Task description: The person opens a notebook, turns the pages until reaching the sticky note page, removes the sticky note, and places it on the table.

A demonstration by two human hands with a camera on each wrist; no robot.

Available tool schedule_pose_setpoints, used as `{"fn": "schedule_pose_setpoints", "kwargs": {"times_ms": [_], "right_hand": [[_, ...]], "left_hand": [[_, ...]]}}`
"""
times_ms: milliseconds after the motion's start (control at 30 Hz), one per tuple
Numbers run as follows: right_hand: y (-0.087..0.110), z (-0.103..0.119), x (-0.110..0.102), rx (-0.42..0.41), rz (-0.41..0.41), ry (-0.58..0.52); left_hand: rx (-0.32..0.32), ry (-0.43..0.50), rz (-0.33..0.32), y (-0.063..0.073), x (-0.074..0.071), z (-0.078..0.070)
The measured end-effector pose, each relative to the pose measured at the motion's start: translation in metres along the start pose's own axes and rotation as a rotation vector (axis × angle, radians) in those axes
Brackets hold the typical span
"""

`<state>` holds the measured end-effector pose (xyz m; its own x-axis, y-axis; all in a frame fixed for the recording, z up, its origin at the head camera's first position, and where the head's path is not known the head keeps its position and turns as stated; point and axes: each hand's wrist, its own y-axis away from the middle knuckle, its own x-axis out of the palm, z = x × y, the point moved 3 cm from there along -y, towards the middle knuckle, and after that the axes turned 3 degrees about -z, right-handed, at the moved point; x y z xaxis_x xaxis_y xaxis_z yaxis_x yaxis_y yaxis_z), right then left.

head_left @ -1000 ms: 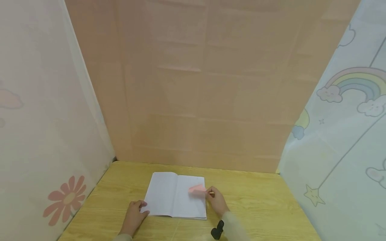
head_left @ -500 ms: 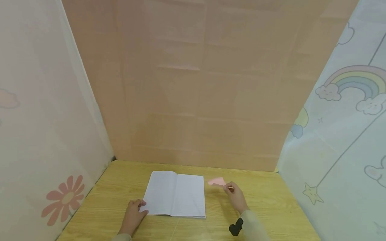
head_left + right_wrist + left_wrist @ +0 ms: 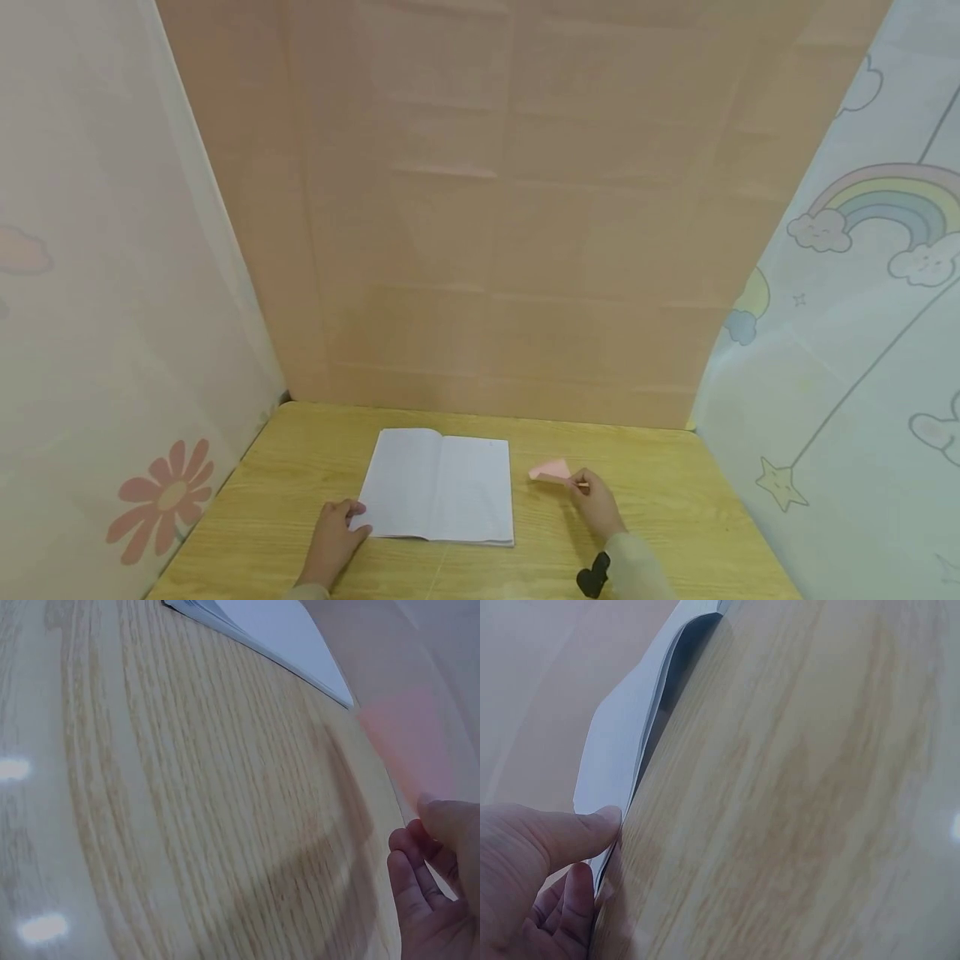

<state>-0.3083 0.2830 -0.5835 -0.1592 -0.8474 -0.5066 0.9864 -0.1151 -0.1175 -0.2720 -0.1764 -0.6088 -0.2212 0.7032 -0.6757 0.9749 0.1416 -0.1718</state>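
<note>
An open notebook (image 3: 472,492) with white pages lies on the wooden table (image 3: 660,492). At its lower left corner, my left hand (image 3: 333,537) holds the notebook, thumb on top of the page. The left wrist view shows that thumb (image 3: 600,825) at the page edge, with the other fingers curled beside and below it. To the right of the notebook, my right hand (image 3: 596,504) pinches a small pink sheet of paper (image 3: 551,470) by one end, above the table. The right wrist view has the pink sheet standing out from thumb and fingertips, its shadow falling on the wood.
A black wrist camera (image 3: 592,575) sits at the right cuff. A plain brownish backdrop (image 3: 487,250) rises behind the table. Printed cloth walls (image 3: 862,375) stand on both sides, one with a flower and one with a rainbow.
The right hand has carried the pink sheet from over the right page to the right, off the notebook, then slightly lower. The left hand and the notebook have stayed in place.
</note>
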Motion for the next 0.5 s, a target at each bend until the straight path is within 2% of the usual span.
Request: {"fn": "schedule_pose_setpoints", "kwargs": {"times_ms": [333,500], "right_hand": [[0.0022,-0.0060,0.0031,0.002,0.003,0.111],[0.0016,-0.0090,0.0044,0.010,0.007,0.160]], "left_hand": [[0.001,0.004,-0.012,-0.0002,0.0016,0.0015],[-0.001,0.008,0.002,0.0001,0.0009,0.0008]]}}
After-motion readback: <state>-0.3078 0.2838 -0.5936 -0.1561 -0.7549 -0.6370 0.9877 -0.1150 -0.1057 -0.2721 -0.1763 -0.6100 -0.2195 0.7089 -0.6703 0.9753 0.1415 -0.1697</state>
